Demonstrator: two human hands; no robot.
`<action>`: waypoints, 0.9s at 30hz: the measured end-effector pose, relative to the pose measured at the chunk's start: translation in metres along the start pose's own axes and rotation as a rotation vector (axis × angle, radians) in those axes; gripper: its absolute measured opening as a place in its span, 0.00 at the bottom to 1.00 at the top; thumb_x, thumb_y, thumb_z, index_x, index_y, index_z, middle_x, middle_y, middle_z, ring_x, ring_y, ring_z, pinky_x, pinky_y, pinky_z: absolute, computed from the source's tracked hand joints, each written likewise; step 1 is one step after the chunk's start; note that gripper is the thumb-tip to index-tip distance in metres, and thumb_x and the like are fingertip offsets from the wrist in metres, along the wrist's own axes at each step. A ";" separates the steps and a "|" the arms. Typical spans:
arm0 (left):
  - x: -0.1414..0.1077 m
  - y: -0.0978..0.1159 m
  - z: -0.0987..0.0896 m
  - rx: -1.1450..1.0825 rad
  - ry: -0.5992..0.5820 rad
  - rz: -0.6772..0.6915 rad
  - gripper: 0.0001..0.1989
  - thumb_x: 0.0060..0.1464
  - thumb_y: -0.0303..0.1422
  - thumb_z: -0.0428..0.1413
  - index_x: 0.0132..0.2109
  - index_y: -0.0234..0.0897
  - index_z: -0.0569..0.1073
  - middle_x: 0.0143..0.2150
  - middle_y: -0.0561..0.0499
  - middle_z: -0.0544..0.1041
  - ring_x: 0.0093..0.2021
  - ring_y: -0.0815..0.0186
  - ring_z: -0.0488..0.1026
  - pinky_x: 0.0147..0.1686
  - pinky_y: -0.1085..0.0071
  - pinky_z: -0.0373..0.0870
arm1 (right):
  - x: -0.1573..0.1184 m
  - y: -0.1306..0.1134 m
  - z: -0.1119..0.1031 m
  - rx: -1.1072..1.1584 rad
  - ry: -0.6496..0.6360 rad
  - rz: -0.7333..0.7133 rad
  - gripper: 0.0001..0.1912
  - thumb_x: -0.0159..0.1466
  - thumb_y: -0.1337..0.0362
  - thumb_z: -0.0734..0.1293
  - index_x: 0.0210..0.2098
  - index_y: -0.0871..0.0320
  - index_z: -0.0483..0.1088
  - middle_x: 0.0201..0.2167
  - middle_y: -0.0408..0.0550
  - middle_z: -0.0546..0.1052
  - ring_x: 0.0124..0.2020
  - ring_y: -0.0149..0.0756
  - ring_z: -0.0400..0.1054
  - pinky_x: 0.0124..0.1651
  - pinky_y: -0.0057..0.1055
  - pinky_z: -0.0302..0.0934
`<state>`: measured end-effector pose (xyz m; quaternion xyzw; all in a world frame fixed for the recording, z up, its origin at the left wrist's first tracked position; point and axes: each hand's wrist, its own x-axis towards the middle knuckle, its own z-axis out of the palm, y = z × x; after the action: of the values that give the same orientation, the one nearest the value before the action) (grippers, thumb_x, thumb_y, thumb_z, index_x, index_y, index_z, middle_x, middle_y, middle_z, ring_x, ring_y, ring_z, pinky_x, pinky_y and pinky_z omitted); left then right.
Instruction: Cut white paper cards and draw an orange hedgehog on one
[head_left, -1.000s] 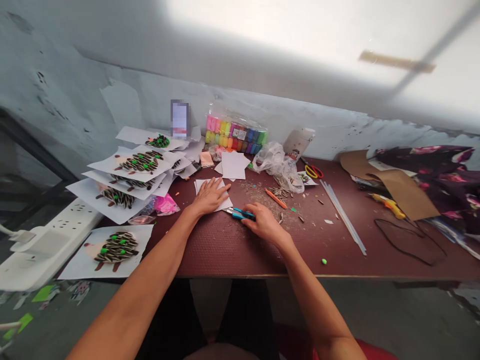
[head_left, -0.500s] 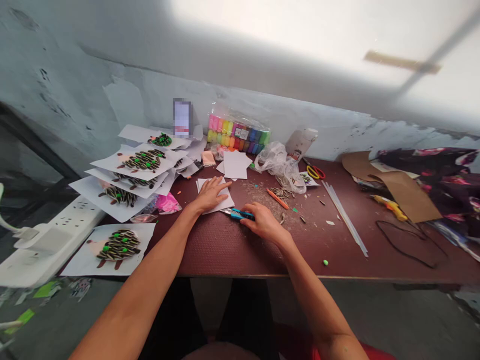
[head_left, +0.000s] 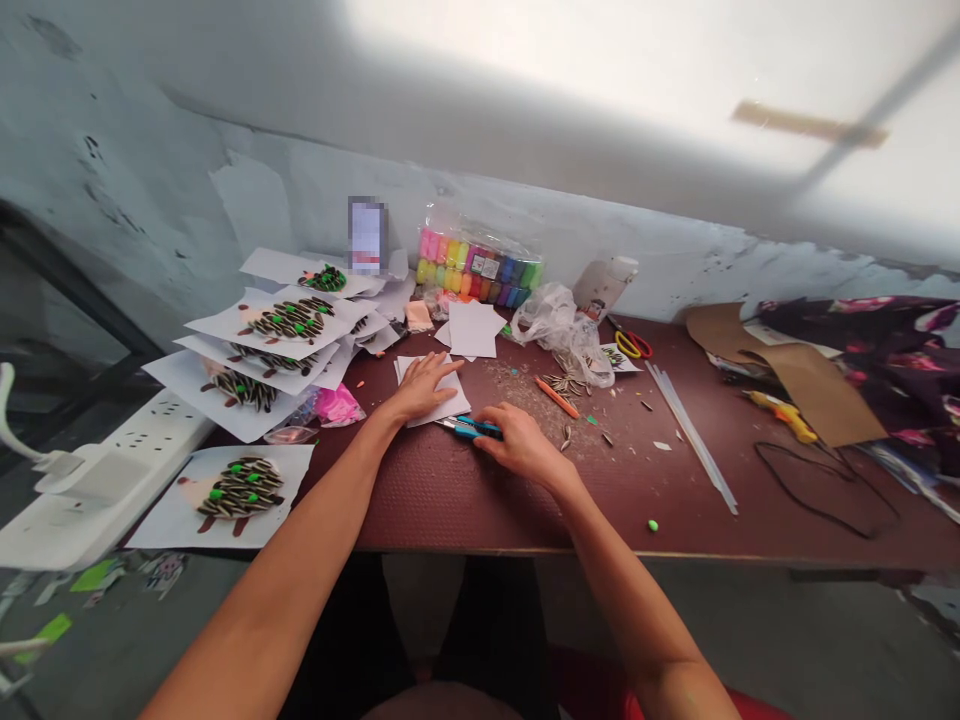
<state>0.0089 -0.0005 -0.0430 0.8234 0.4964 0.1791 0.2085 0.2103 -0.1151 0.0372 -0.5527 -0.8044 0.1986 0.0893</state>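
Note:
My left hand [head_left: 426,388] lies flat with its fingers spread on a small stack of white paper [head_left: 451,402]. To the right of it, my right hand [head_left: 517,440] is closed around a blue utility knife [head_left: 466,429]. The knife lies low over the table beside the front edge of the paper, its tip pointing left. Behind both hands are more white sheets [head_left: 474,329]. An orange pen-like tool [head_left: 556,397] rests to the right, near a pile of striped seeds [head_left: 568,384].
Hedgehog pictures made with seeds [head_left: 241,490] are piled at the left by a white power strip [head_left: 97,480]. Colourful clay packs [head_left: 480,268], a plastic bag [head_left: 559,325], scissors [head_left: 632,344], clear sticks [head_left: 694,440] and a yellow glue gun [head_left: 784,415] stand or lie behind and right.
My right hand has shifted slightly left with the knife, whose tip is now closer to the paper's front edge. My left hand stays on the paper.

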 end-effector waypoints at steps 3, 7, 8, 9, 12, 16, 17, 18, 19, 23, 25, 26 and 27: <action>0.001 -0.001 0.001 -0.006 0.006 0.001 0.31 0.58 0.37 0.54 0.68 0.46 0.65 0.74 0.44 0.58 0.74 0.50 0.51 0.71 0.47 0.44 | 0.004 -0.004 0.002 -0.015 -0.007 0.007 0.12 0.66 0.66 0.70 0.48 0.60 0.76 0.41 0.52 0.76 0.41 0.37 0.67 0.44 0.29 0.55; 0.001 -0.003 0.002 -0.031 0.025 0.014 0.31 0.57 0.37 0.54 0.68 0.48 0.65 0.73 0.46 0.60 0.74 0.50 0.51 0.71 0.46 0.45 | 0.004 -0.007 0.002 -0.001 -0.028 -0.010 0.11 0.66 0.66 0.70 0.48 0.60 0.76 0.41 0.52 0.77 0.41 0.37 0.68 0.45 0.29 0.56; 0.001 -0.003 0.002 -0.037 0.025 0.016 0.31 0.57 0.37 0.54 0.68 0.48 0.65 0.73 0.46 0.60 0.74 0.50 0.51 0.71 0.46 0.45 | 0.004 -0.007 0.001 0.007 -0.030 -0.016 0.12 0.66 0.67 0.70 0.48 0.60 0.76 0.41 0.52 0.77 0.41 0.37 0.68 0.45 0.29 0.56; 0.001 -0.003 0.002 -0.039 0.023 0.017 0.31 0.57 0.37 0.54 0.68 0.48 0.65 0.73 0.47 0.60 0.74 0.50 0.51 0.71 0.46 0.45 | 0.004 -0.007 0.000 0.014 -0.029 -0.020 0.12 0.66 0.67 0.70 0.49 0.60 0.76 0.41 0.52 0.77 0.41 0.37 0.68 0.45 0.29 0.56; 0.000 -0.001 0.000 -0.034 0.010 0.007 0.32 0.57 0.37 0.54 0.68 0.47 0.65 0.74 0.46 0.59 0.74 0.51 0.51 0.71 0.47 0.45 | 0.004 -0.008 0.000 0.016 -0.026 -0.019 0.12 0.65 0.67 0.70 0.49 0.60 0.77 0.41 0.52 0.77 0.41 0.38 0.68 0.44 0.29 0.55; 0.000 0.001 -0.002 -0.025 -0.007 0.004 0.32 0.58 0.37 0.54 0.69 0.45 0.64 0.74 0.46 0.57 0.75 0.52 0.49 0.71 0.49 0.44 | 0.008 -0.008 0.004 0.028 -0.019 -0.048 0.11 0.65 0.67 0.70 0.47 0.60 0.77 0.40 0.51 0.77 0.39 0.37 0.68 0.44 0.29 0.55; 0.000 0.001 -0.003 -0.026 -0.011 0.005 0.32 0.58 0.37 0.53 0.69 0.45 0.64 0.74 0.46 0.57 0.75 0.52 0.49 0.71 0.49 0.44 | 0.008 -0.007 0.004 0.038 -0.021 -0.061 0.11 0.64 0.67 0.70 0.47 0.60 0.77 0.40 0.51 0.77 0.39 0.37 0.68 0.44 0.29 0.55; 0.000 0.001 -0.003 -0.026 -0.014 0.004 0.32 0.58 0.37 0.53 0.69 0.45 0.64 0.74 0.46 0.57 0.75 0.52 0.49 0.71 0.49 0.44 | 0.008 -0.007 0.005 0.048 -0.023 -0.073 0.11 0.64 0.67 0.71 0.47 0.59 0.77 0.40 0.50 0.77 0.39 0.37 0.68 0.44 0.29 0.55; 0.000 0.001 -0.003 -0.027 -0.017 0.002 0.32 0.57 0.37 0.54 0.69 0.45 0.64 0.74 0.46 0.57 0.75 0.52 0.49 0.72 0.49 0.43 | 0.008 -0.006 0.005 0.055 -0.025 -0.084 0.11 0.64 0.67 0.71 0.47 0.59 0.77 0.40 0.50 0.77 0.40 0.37 0.68 0.44 0.29 0.55; 0.001 -0.001 -0.003 -0.034 -0.019 0.004 0.33 0.57 0.37 0.54 0.70 0.45 0.63 0.74 0.46 0.57 0.75 0.52 0.49 0.72 0.50 0.43 | 0.008 -0.005 0.004 0.057 -0.021 -0.076 0.12 0.64 0.68 0.70 0.48 0.59 0.77 0.41 0.51 0.77 0.41 0.37 0.68 0.45 0.30 0.55; 0.002 -0.002 -0.002 -0.043 -0.020 0.012 0.33 0.57 0.37 0.54 0.70 0.45 0.63 0.75 0.46 0.56 0.75 0.52 0.48 0.72 0.50 0.44 | 0.009 -0.007 0.005 0.052 -0.026 -0.062 0.12 0.64 0.68 0.70 0.48 0.60 0.77 0.41 0.51 0.78 0.41 0.37 0.68 0.45 0.30 0.55; 0.002 -0.003 -0.002 -0.048 -0.020 0.017 0.33 0.57 0.38 0.54 0.70 0.45 0.63 0.75 0.46 0.56 0.75 0.52 0.48 0.72 0.50 0.44 | 0.010 -0.008 0.006 0.050 -0.030 -0.059 0.12 0.64 0.67 0.70 0.48 0.60 0.77 0.41 0.51 0.78 0.41 0.37 0.68 0.45 0.30 0.55; 0.002 -0.003 -0.002 -0.052 -0.020 0.020 0.33 0.57 0.38 0.54 0.69 0.45 0.63 0.75 0.46 0.56 0.75 0.52 0.48 0.71 0.50 0.44 | 0.012 -0.009 0.007 0.048 -0.033 -0.057 0.12 0.64 0.67 0.71 0.48 0.60 0.77 0.42 0.51 0.77 0.41 0.37 0.68 0.45 0.30 0.55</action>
<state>0.0061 0.0029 -0.0427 0.8244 0.4811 0.1860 0.2331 0.1959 -0.1085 0.0336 -0.5237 -0.8163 0.2244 0.0951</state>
